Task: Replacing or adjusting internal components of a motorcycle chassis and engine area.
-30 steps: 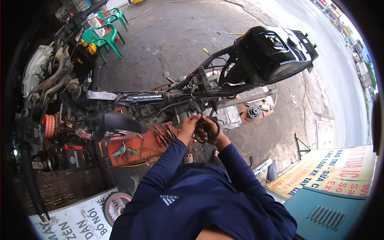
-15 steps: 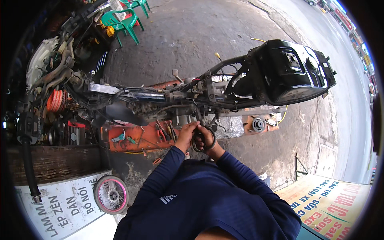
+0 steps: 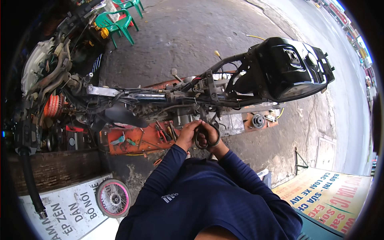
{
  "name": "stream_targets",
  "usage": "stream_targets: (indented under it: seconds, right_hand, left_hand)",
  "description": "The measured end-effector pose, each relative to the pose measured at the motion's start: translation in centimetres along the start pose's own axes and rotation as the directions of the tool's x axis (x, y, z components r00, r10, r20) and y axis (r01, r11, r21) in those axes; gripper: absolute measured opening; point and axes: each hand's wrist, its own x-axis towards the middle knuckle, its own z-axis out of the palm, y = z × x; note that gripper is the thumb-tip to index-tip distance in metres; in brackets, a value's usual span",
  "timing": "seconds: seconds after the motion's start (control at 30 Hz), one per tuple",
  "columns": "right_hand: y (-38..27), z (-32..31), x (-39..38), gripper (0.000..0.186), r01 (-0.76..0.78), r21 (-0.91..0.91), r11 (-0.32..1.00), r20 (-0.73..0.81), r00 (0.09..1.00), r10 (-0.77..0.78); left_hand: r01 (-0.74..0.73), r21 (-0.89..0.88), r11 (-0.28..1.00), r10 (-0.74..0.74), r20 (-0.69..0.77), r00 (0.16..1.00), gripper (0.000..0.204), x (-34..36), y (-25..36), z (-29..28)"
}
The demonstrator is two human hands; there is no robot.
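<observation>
Both hands meet beside the middle of a stripped motorcycle frame (image 3: 150,97). My right hand (image 3: 211,135) is closed around the large dark loop handles of what look like scissors (image 3: 218,136); their blades are mostly hidden by the hands and frame. My left hand (image 3: 186,134) has its fingers pinched together, touching the right one at the fingertips. Whatever lies in that pinch is too small to make out. Just beyond the hands are the engine (image 3: 185,119) and dark cables along the frame. A glossy black fuel tank (image 3: 280,66) sits at the frame's right end.
Below the motorcycle runs an orange work stand (image 3: 140,141) with pliers (image 3: 161,133), other tools and a round metal part (image 3: 258,121). A pink-rimmed wheel (image 3: 113,198) lies lower left. Green chairs (image 3: 116,27) stand upper left; a road (image 3: 340,60) passes at right.
The loop handles have spread a little and my right hand has turned slightly. My left hand stays in nearly the same place. The whole view has shifted slightly.
</observation>
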Motion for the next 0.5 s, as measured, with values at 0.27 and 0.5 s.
stream_targets:
  seconds: [0.27, 0.5]
  right_hand:
    - [0.9, -1.9, -5.1, 0.039, -0.008, -0.212, 0.977, -0.021, 1.0, 0.004]
    - [1.9, -4.8, -8.6, 0.039, 0.05, -0.307, 0.95, -0.017, 0.998, -0.058]
  left_hand:
    - [-0.41, 0.619, 0.67, 0.489, 0.049, 0.871, 0.019, 0.8, 2.0, -1.8]
    - [-0.438, 0.873, -0.216, 0.619, 0.469, 0.63, 0.012, 6.3, 10.0, 0.3]
